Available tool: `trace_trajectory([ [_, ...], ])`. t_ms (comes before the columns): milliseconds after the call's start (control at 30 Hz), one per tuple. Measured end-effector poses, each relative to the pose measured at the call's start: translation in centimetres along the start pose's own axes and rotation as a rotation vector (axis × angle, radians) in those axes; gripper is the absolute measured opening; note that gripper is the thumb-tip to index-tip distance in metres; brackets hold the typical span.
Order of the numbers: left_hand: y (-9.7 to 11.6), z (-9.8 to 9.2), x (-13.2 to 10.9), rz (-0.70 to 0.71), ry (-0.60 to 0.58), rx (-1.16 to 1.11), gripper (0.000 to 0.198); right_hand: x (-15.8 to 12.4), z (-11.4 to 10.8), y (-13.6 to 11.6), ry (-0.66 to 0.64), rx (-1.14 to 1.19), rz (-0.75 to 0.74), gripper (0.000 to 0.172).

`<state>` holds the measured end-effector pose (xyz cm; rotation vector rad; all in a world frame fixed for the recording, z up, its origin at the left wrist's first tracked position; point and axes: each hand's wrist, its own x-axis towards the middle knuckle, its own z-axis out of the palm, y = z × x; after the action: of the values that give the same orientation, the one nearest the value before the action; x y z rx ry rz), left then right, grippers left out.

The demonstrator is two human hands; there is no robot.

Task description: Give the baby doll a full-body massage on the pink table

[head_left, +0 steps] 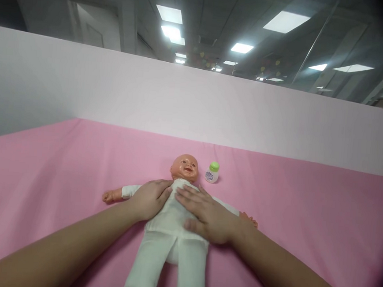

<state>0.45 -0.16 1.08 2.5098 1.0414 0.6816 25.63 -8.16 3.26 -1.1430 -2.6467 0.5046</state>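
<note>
A baby doll (172,221) with a white cloth body lies on its back on the pink mat (293,204), head away from me and arms spread out. My left hand (150,198) rests on the left side of its chest near the shoulder, fingers stretched out together and pointing inward. Across the middle and right of the chest lies my right hand (207,212), flat, with its fingers extended and thumb lower on the belly. Neither hand grips anything. Just right of the doll's head stands a small clear bottle (212,176) with a green cap.
A pale padded wall (194,104) runs along the back of the mat. Above it, glass (213,30) shows ceiling lights, and a door frame (97,25) is visible at upper left. The doll's legs reach toward me at the bottom.
</note>
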Motion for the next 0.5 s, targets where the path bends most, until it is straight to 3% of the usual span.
trace_trajectory([
  [167, -0.2, 0.2, -0.1, 0.001, 0.077, 0.039, 0.046, 0.2, 0.8, 2.5, 0.164, -0.013, 0.139, 0.066],
  [233, 0.3, 0.1, -0.4, 0.068, 0.149, 0.079, 0.041, 0.3, 1.2, 2.7, 0.249, -0.024, 0.179, 0.060],
  [367, 3.2, -0.3, -2.0, 0.438, 0.200, 0.006, 0.032, 0.7, 1.3, 2.8, 0.307, -0.075, 0.347, 0.054],
  [500, 7.0, 0.1, -4.2, 0.763, 0.042, -0.165, 0.037, 1.1, 1.2, 3.1, 0.282, -0.160, 0.546, 0.055],
])
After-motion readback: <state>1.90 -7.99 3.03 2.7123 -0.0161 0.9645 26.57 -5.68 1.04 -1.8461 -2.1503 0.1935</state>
